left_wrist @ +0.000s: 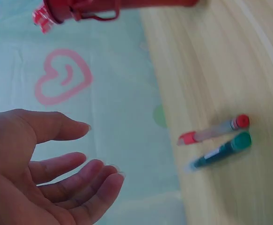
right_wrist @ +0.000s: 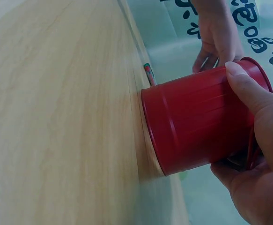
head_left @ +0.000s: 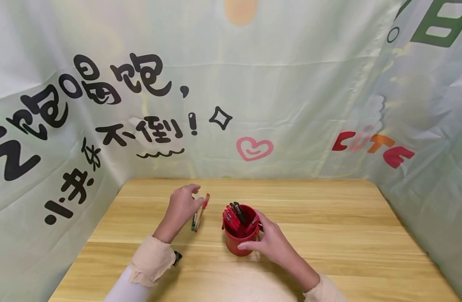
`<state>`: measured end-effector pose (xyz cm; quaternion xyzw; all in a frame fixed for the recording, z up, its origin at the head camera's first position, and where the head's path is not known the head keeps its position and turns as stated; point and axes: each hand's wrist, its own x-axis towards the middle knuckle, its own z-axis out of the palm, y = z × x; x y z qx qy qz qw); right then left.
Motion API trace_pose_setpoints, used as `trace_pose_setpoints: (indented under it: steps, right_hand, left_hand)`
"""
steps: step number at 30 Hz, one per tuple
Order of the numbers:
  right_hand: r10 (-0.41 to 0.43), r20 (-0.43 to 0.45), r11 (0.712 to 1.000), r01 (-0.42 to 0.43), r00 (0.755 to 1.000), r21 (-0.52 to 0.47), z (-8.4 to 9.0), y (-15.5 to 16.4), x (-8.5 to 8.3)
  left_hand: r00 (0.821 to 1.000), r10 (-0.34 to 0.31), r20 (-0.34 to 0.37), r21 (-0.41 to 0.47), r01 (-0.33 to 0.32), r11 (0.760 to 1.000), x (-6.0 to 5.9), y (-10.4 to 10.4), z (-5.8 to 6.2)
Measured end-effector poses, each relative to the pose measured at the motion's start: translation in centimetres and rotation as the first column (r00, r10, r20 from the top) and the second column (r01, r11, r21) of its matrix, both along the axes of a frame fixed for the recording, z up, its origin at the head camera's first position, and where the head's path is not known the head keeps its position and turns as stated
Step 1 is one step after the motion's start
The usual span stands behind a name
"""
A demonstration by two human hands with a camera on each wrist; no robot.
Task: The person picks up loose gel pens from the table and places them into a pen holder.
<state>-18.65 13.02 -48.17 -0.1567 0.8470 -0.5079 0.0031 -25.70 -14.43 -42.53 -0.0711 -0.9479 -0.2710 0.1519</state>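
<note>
My right hand [head_left: 274, 241] grips a red metal pen cup [head_left: 238, 246] by its right side, thumb across the front near the rim and fingers around the back. Several red pens [head_left: 231, 219] and black pens [head_left: 237, 209] lean inside the cup. To the left, my left hand [head_left: 181, 207] hovers over two pens on the table, its fingers loosely bent and nothing between thumb and fingertips. One is a slim red-capped pen [left_wrist: 216, 130]; beside it lies a thicker green pen [left_wrist: 223, 151]. In the head view the left hand partly hides both.
A wooden table [head_left: 329, 251] lies under everything. Its back edge meets a pale printed cloth [head_left: 291, 105] that hangs behind and along both sides. Small black gear [head_left: 177, 258] shows at the left wrist.
</note>
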Motion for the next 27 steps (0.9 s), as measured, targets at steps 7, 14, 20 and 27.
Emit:
trace_pose_setpoints:
  steps: [7, 14, 20, 27]
  right_hand:
    - [-0.018, -0.034, 1.0, 0.019, 0.999, 0.018, -0.3, 0.0, 0.1]
    - [-0.026, -0.056, 0.999, 0.028, 0.998, 0.02, -0.6, 0.2, 0.3]
    - [-0.001, -0.064, 1.0, 0.002, 0.998, 0.021, -0.5, 0.1, 0.2]
    - [0.004, -0.059, 1.0, -0.002, 0.998, 0.026, -0.5, 0.1, 0.0]
  left_hand:
    - [0.993, 0.031, 0.115, -0.032, -0.027, 0.999, -1.8, -0.4, -1.0]
    - [0.982, 0.015, 0.191, -0.037, -0.008, 0.999, -3.6, -0.4, -2.4]
    - [0.982, 0.018, 0.189, -0.09, 0.0, 0.996, -4.8, -0.6, -3.3]
    - [0.97, 0.045, 0.237, -0.115, -0.017, 0.993, -5.3, -0.8, -4.1]
